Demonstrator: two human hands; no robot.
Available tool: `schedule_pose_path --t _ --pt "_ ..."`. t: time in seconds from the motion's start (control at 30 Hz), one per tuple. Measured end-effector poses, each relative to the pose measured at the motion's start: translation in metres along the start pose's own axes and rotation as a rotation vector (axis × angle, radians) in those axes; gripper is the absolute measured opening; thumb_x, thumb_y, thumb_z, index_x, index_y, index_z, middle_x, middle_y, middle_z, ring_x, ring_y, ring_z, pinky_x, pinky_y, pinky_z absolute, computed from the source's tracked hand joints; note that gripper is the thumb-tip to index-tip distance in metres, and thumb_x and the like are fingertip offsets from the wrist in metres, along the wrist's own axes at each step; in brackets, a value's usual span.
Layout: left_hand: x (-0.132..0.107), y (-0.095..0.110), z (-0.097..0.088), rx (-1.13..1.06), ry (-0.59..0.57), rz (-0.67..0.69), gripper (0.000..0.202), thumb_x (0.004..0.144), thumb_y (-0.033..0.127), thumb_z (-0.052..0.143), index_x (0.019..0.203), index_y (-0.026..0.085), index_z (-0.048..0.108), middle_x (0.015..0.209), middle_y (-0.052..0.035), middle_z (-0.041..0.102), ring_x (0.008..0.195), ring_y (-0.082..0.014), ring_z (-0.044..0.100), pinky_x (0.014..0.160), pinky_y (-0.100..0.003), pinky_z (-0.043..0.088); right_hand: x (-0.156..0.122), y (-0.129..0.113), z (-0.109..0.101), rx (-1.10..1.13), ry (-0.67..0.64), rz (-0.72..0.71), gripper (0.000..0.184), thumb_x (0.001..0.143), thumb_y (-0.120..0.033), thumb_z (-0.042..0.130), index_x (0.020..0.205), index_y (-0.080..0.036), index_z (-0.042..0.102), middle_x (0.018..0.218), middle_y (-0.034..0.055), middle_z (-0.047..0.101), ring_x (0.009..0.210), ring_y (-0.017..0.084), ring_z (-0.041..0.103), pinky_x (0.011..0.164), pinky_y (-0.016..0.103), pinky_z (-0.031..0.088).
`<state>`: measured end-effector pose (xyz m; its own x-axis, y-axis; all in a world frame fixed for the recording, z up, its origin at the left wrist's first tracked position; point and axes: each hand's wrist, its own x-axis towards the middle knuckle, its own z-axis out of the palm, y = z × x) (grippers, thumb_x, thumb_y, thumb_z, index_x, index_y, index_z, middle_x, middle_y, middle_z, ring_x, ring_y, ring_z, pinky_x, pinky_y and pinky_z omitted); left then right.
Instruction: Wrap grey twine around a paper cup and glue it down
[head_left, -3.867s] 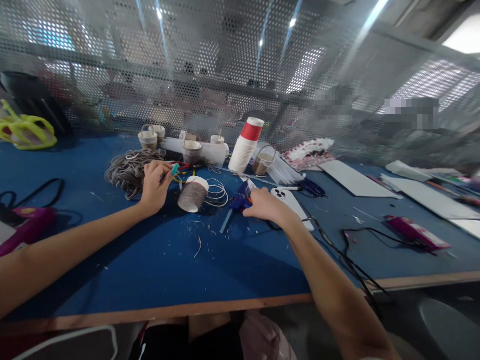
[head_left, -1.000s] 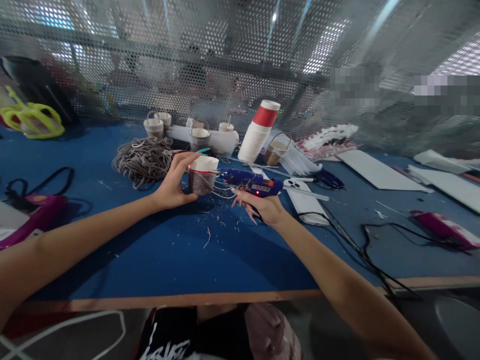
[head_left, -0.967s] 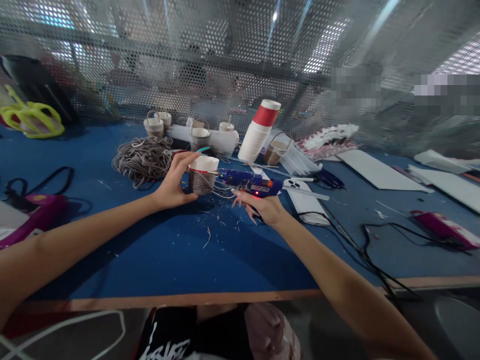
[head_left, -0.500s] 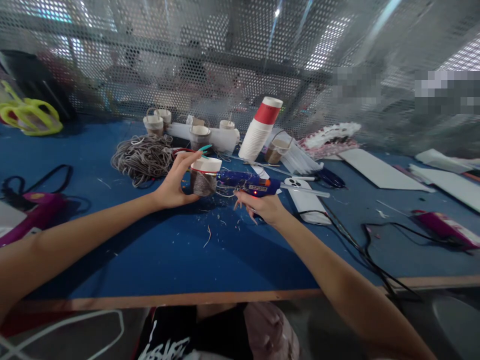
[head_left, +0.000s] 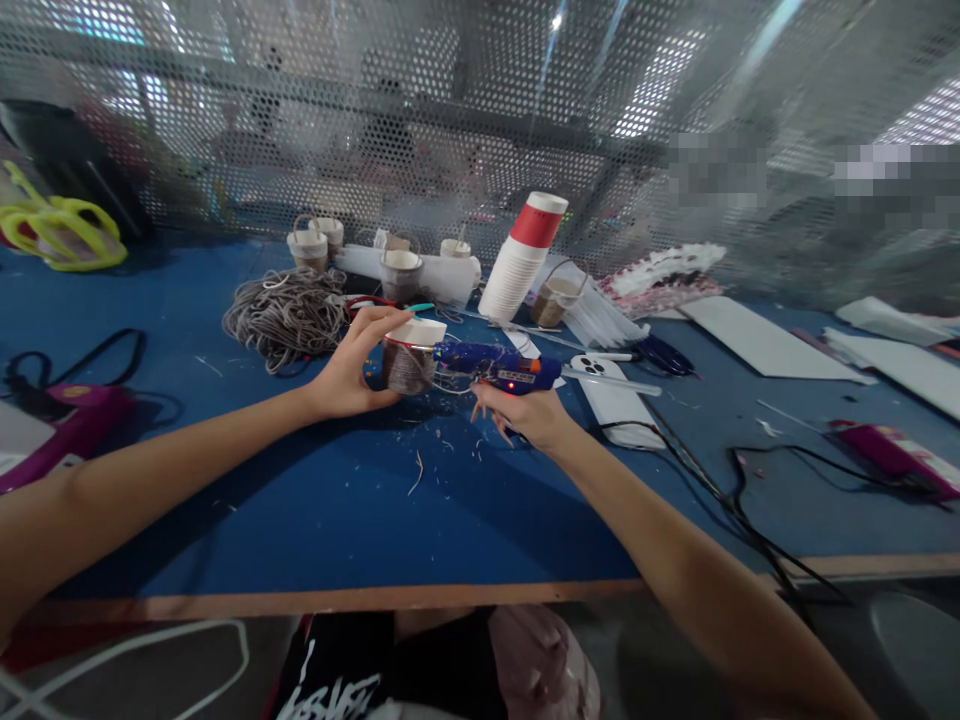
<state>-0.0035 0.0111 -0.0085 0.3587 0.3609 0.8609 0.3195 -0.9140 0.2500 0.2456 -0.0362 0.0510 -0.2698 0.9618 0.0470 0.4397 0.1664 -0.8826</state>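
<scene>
Between the thumb and fingers of my left hand [head_left: 351, 368] is a paper cup [head_left: 409, 366], its lower part wrapped in grey-brown cord and its rim white. My right hand [head_left: 521, 412] grips a blue hot glue gun [head_left: 495, 366] by the handle, with a red light showing on its side. The gun's nozzle points left and is at the cup's right side; whether it touches cannot be made out. A clear glue stick [head_left: 611, 379] sticks out of the gun's back end. Bits of loose fibre lie on the blue table [head_left: 337, 520] below.
A heap of grey cord [head_left: 285, 315] lies left of the cup. Behind stand a tilted stack of paper cups [head_left: 517, 265] and several cord-wrapped cups [head_left: 401, 272]. A white phone [head_left: 619, 400] and black cables [head_left: 705, 480] are at right. A purple tool [head_left: 75, 425] lies at left.
The cup and both hands stay nearly in place. My left fingertips have come down slightly over the cup's rim.
</scene>
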Motion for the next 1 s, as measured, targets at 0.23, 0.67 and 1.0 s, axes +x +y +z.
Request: schedule_pose_path --t 0.23,0.67,1.0 --pt "0.0004 0.0004 0.0003 -0.025 0.0 -0.016 0.08 0.069 0.023 0.076 0.142 0.025 0.045 0.133 -0.0134 0.057 0.126 -0.0316 0.056 0.105 -0.051 0.051 0.0004 -0.0002 -0.0002 -0.036 -0.001 -0.039 0.031 0.075 -0.025 0.054 0.045 -0.022 0.049 0.038 -0.003 0.044 0.035 0.012 0.044 0.045 0.031 0.041" --pt "-0.0074 -0.0049 -0.0004 -0.201 -0.045 -0.158 0.083 0.069 0.023 0.08 0.143 0.025 0.041 0.141 -0.0152 0.05 0.133 -0.0321 0.052 0.108 -0.051 0.052 0.0014 -0.0002 -0.0027 -0.001 -0.032 -0.025 0.028 0.074 -0.025 0.055 0.046 -0.023 0.049 0.033 -0.0049 0.044 0.031 0.01 0.041 0.041 0.029 0.039" --pt "-0.0078 -0.0065 0.0021 -0.264 -0.024 -0.162 0.081 0.069 0.025 0.082 0.141 0.024 0.042 0.14 -0.0154 0.051 0.133 -0.0322 0.054 0.11 -0.051 0.05 0.0014 -0.0006 -0.0034 0.034 -0.007 -0.046 0.022 0.069 -0.03 0.056 0.049 -0.023 0.049 0.036 -0.006 0.046 0.03 0.009 0.042 0.037 0.027 0.037"
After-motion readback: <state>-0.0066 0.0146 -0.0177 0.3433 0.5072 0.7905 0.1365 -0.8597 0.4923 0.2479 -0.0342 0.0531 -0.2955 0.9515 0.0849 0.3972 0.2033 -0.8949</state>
